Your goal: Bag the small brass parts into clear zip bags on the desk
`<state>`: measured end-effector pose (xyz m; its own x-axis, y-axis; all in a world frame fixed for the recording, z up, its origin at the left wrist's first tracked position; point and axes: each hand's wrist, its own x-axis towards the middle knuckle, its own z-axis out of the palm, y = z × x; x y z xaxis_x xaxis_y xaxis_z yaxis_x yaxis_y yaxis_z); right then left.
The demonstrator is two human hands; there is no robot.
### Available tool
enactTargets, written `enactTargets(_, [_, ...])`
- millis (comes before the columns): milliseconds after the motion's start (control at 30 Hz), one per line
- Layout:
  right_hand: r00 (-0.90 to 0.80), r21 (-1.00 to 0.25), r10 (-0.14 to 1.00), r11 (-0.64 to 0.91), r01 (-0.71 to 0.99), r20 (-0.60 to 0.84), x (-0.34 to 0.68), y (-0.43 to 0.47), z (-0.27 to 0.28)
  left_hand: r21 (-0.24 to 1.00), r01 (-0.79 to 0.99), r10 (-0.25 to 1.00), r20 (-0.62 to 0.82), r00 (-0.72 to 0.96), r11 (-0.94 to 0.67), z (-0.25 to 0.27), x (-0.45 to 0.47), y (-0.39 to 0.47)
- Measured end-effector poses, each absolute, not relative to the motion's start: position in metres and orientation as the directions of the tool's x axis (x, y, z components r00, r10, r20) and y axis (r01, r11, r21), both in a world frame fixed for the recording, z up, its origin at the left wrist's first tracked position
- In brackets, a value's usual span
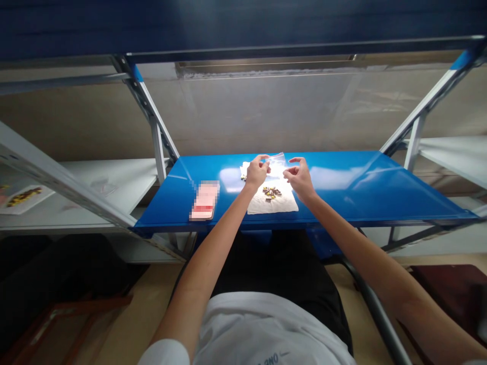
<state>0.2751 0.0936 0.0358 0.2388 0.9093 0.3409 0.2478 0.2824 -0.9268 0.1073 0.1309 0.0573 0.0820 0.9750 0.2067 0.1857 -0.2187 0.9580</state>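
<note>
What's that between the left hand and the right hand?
A clear plastic bag shows between the left hand and the right hand in the head view.

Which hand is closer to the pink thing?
The left hand. It's on the same side of the clear bag as the pink thing; the right hand is farther, across the bag.

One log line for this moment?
left hand: at clear bag, grip unclear | right hand: bag's other side, grip unclear | white sheet: on blue table, pieces on top
</note>
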Motion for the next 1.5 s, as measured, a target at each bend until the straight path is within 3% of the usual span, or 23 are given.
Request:
enactTargets(100, [0.296, -0.945, 0.902, 0.264, 0.194, 0.313, 0.274, 0.114, 0.028, 0.978, 0.13, 0.984, 0.156, 0.084, -0.166, 0.051, 0.116, 0.136])
enactTargets(233, [0.337, -0.957, 0.904, 0.198, 0.211, 0.262, 0.273, 0.144, 0.019, 0.922, 0.289, 0.964, 0.226, 0.138, -0.257, 0.042, 0.123, 0.151])
enactTargets(333, [0.366, -0.921, 0.884, 0.156, 0.356, 0.292, 0.275, 0.16, 0.016, 0.843, 0.444, 0.952, 0.29, 0.102, -0.304, 0.043, 0.127, 0.165])
enactTargets(500, [0.276, -0.724, 0.874, 0.116, 0.68, 0.399, 0.278, 0.168, 0.014, 0.788, 0.522, 0.939, 0.334, 0.083, -0.326, 0.054, 0.127, 0.172])
enactTargets(667, [0.224, -0.6, 0.893, 0.062, 0.798, 0.391, 0.284, 0.163, 0.012, 0.696, 0.653, 0.923, 0.385, 0.012, -0.299, 0.065, 0.096, 0.158])
enactTargets(867, [0.233, -0.572, 0.85, 0.095, 0.814, 0.472, 0.279, 0.153, 0.024, 0.673, 0.739, 0.936, 0.282, -0.213, -0.034, 0.054, 0.069, 0.141])
enactTargets(1033, [0.056, -0.656, 0.955, 0.157, 0.738, 0.291, 0.244, 0.153, 0.033, 0.656, 0.754, 0.952, 0.21, -0.222, 0.031, 0.037, 0.071, 0.139])
enactTargets(1300, [0.055, -0.729, 0.977, 0.116, 0.675, 0.205, 0.213, 0.149, 0.028, 0.738, 0.67, 0.953, 0.253, -0.169, -0.077, 0.024, 0.061, 0.143])
enactTargets(1500, [0.049, -0.75, 0.969, 0.157, 0.643, 0.244, 0.218, 0.142, 0.031, 0.784, 0.575, 0.913, 0.38, -0.146, -0.234, 0.018, 0.062, 0.14])
